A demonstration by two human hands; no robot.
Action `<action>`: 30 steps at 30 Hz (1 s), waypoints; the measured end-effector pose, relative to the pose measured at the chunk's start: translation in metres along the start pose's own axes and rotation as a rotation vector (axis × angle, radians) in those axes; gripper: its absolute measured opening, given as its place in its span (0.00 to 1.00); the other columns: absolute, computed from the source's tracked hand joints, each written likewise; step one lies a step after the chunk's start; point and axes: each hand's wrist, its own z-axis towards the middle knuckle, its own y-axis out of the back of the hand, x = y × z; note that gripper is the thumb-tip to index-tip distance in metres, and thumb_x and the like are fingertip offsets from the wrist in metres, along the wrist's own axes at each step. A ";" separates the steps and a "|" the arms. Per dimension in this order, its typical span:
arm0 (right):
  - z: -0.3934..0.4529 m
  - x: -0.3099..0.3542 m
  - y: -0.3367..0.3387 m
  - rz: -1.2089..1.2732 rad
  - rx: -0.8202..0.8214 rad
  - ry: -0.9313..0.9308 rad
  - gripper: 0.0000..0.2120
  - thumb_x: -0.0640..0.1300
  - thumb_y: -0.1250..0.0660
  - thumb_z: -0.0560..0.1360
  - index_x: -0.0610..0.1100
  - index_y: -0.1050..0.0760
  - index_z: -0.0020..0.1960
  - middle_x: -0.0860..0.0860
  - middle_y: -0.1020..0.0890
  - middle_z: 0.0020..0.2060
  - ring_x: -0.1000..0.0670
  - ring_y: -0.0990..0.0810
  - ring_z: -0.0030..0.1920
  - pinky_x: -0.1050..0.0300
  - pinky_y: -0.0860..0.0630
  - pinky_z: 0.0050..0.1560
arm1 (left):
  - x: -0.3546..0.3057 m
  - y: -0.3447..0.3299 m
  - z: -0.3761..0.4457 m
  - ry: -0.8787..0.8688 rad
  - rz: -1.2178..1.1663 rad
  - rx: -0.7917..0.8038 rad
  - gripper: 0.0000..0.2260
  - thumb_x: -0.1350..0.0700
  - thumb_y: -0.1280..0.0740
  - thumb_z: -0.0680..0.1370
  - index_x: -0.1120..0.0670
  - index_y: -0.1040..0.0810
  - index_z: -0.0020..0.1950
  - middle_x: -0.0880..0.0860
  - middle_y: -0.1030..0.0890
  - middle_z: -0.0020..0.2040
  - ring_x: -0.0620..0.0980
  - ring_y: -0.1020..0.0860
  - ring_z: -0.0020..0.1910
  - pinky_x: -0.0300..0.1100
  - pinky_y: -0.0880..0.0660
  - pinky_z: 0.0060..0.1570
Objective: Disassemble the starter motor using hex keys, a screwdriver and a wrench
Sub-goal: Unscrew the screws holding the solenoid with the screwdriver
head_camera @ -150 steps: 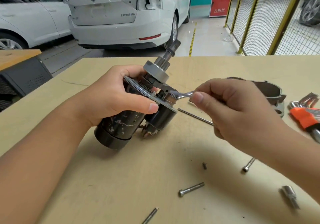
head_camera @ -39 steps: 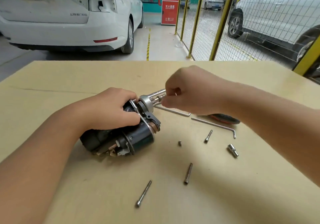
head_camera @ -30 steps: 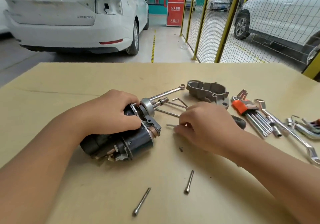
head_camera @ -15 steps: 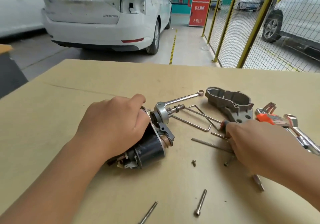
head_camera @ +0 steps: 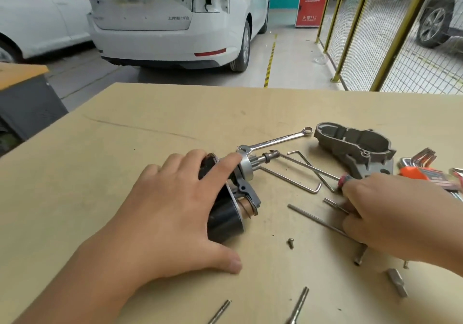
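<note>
1. We find the starter motor point(head_camera: 226, 213) lying on its side on the plywood table point(head_camera: 125, 173), near the centre, its pinion shaft aimed toward 2 o'clock.
2. The left hand point(head_camera: 172, 213) lies over the motor body with fingers spread and fairly straight, the index finger reaching to the silver drive collar; it presses rather than grips, and the thumb rests on the table at 6 o'clock of the motor.
3. The right hand point(head_camera: 390, 213), at 3 o'clock of the motor, has its fingers curled around a screwdriver point(head_camera: 343, 180) (only the red and black end shows past the knuckles).
4. A combination wrench point(head_camera: 275, 140) lies at 1 o'clock of the motor, its open end touching the collar.
5. Loose hex keys point(head_camera: 300, 183) lie between the motor and the right hand; one long key runs under that hand.
6. The removed nose housing point(head_camera: 355, 148) sits at 2 o'clock, with a hex key set in an orange holder point(head_camera: 416, 172) just beside it.
7. A small screw point(head_camera: 290, 243), long bolts point(head_camera: 298, 306) and a bit point(head_camera: 397, 282) are scattered from 4 to 6 o'clock.
</note>
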 end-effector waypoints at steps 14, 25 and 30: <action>-0.004 -0.015 -0.009 0.019 -0.400 -0.100 0.07 0.57 0.42 0.69 0.54 0.33 0.38 0.58 0.28 0.28 0.59 0.29 0.30 0.64 0.44 0.25 | 0.057 0.038 0.051 -0.155 -0.842 0.293 0.27 0.44 0.22 0.63 0.39 0.21 0.62 0.48 0.16 0.54 0.50 0.15 0.46 0.43 0.17 0.43; 0.010 -0.068 -0.038 0.088 -0.337 -0.172 0.13 0.66 0.42 0.59 0.60 0.33 0.38 0.59 0.30 0.26 0.54 0.28 0.27 0.56 0.26 0.26 | 0.057 0.027 0.050 -0.388 -0.533 -0.047 0.12 0.47 0.37 0.78 0.35 0.19 0.56 0.44 0.22 0.60 0.50 0.21 0.53 0.36 0.28 0.52; 0.008 -0.064 -0.033 0.108 -0.261 -0.220 0.14 0.65 0.42 0.56 0.58 0.29 0.34 0.59 0.31 0.22 0.54 0.30 0.22 0.58 0.28 0.22 | 0.047 0.025 0.044 -0.422 -0.232 -0.087 0.09 0.40 0.35 0.76 0.34 0.26 0.56 0.39 0.27 0.58 0.48 0.23 0.41 0.47 0.23 0.42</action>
